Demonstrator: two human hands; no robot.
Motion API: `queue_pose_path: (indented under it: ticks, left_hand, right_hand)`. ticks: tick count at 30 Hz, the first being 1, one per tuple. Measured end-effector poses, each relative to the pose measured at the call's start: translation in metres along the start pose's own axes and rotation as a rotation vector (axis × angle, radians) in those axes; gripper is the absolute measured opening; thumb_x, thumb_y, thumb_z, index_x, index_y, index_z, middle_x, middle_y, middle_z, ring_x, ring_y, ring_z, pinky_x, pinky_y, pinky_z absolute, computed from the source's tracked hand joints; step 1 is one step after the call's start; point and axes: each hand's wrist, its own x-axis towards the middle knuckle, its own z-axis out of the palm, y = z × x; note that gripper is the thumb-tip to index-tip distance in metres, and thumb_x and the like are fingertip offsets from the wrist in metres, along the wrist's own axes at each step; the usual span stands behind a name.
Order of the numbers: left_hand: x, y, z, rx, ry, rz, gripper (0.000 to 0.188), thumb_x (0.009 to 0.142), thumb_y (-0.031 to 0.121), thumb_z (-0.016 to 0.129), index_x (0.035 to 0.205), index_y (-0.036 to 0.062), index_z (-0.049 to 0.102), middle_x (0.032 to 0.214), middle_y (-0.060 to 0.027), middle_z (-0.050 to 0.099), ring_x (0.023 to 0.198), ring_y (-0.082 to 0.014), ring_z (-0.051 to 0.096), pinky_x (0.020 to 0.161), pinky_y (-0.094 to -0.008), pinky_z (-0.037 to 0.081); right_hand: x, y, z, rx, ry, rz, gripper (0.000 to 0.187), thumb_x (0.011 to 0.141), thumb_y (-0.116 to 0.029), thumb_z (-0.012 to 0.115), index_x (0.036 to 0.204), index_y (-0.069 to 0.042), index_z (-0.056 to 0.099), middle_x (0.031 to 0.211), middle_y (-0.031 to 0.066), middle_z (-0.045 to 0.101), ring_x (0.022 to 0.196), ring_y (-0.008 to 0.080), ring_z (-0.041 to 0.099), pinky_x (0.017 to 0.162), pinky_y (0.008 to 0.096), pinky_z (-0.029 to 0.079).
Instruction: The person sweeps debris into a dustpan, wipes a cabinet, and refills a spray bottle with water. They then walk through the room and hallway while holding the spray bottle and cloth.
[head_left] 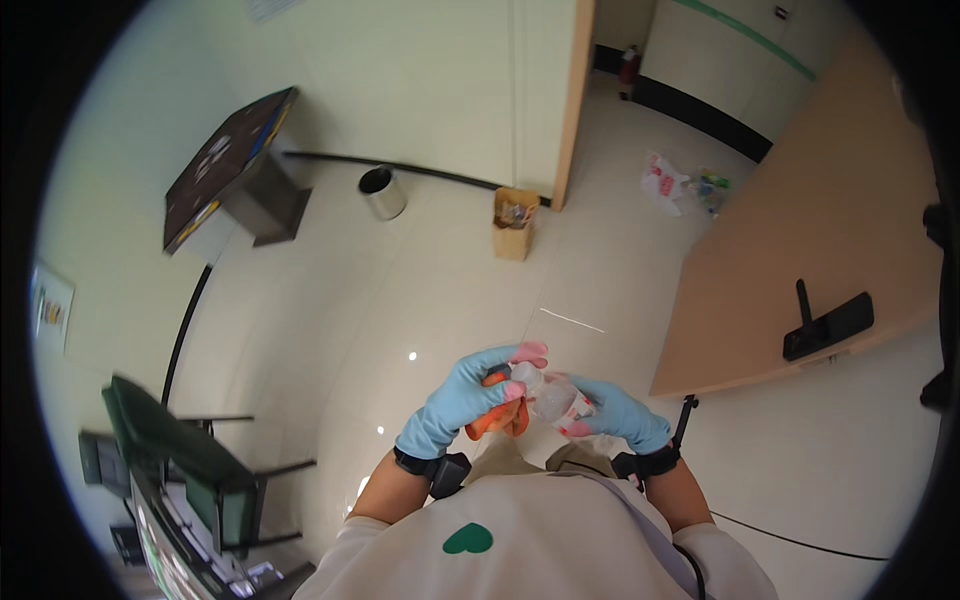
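Head view, looking straight down: two hands in light blue gloves with pink fingertips meet in front of the chest, over the pale tiled floor (440, 290). The left hand (468, 392) is curled around an orange object (497, 420), fingers wrapped over its top, only part of the orange showing below the palm. The right hand (612, 408) is clasped on one clear plastic bottle (545, 392), which lies tilted between the two hands, its upper end touching the left hand's fingertips. What the orange thing is, I cannot tell; it is mostly covered. One dark band sits on each wrist, two in all.

Around them: one round metal bin (382, 192) stands by the far wall, and just to its right one small cardboard box (514, 224) sits at the foot of a wooden door frame. One dark slanted display stand (236, 160) is at the upper left. Beyond the doorway, one white plastic bag (664, 182) lies on the floor with some small items beside it. At right, one wooden door (820, 230) with one black handle (828, 324). Lower left, one green-backed chair (180, 450) stands near a desk edge.
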Motion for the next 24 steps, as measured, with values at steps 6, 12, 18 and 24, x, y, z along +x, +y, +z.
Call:
queue_pose_path:
  ticks: [6, 12, 18, 24]
  left_hand:
    - [0.237, 0.015, 0.018, 0.675, 0.03, 0.189, 0.036, 0.094, 0.004, 0.067, 0.129, 0.0025, 0.064, 0.114, -0.0115, 0.066, 0.099, -0.0201, 0.064, 0.089, -0.0302, 0.054]
    - [0.45, 0.048, 0.006, 0.622, -0.174, 0.169, 0.029, 0.095, 0.002, 0.064, 0.124, -0.0003, 0.067, 0.11, -0.0114, 0.068, 0.081, -0.0169, 0.066, 0.074, -0.0305, 0.056]
    - [0.677, 0.072, -0.013, 0.525, 0.003, 0.055, 0.029, 0.094, -0.001, 0.064, 0.123, -0.0005, 0.067, 0.104, -0.008, 0.069, 0.073, -0.0153, 0.065, 0.068, -0.032, 0.058]
    - [0.935, -0.024, -0.017, 0.833, -0.16, 0.184, 0.034, 0.091, -0.004, 0.063, 0.125, 0.0031, 0.067, 0.104, -0.0081, 0.068, 0.087, -0.0167, 0.065, 0.081, -0.0275, 0.052]
  right_hand:
    - [0.056, -0.034, -0.168, -0.826, 0.551, -0.257, 0.087, 0.075, -0.037, 0.086, 0.148, -0.012, 0.047, 0.114, 0.016, 0.065, 0.096, 0.0362, 0.06, 0.092, 0.0392, 0.049]
    - [0.168, -0.04, -0.405, 0.057, -0.062, -0.078, 0.086, 0.081, -0.05, 0.081, 0.147, -0.006, 0.049, 0.122, 0.0056, 0.065, 0.111, 0.017, 0.058, 0.099, 0.0328, 0.044]
    - [0.301, -0.049, -0.632, 0.129, -0.248, -0.09, 0.088, 0.081, -0.052, 0.08, 0.145, 0.0, 0.049, 0.134, 0.0092, 0.061, 0.121, 0.0159, 0.055, 0.107, 0.033, 0.041]
    - [0.353, 0.053, -0.845, 0.053, 0.003, -0.159, 0.089, 0.078, -0.043, 0.086, 0.147, -0.002, 0.047, 0.134, 0.0088, 0.06, 0.122, 0.0163, 0.053, 0.107, 0.034, 0.04]
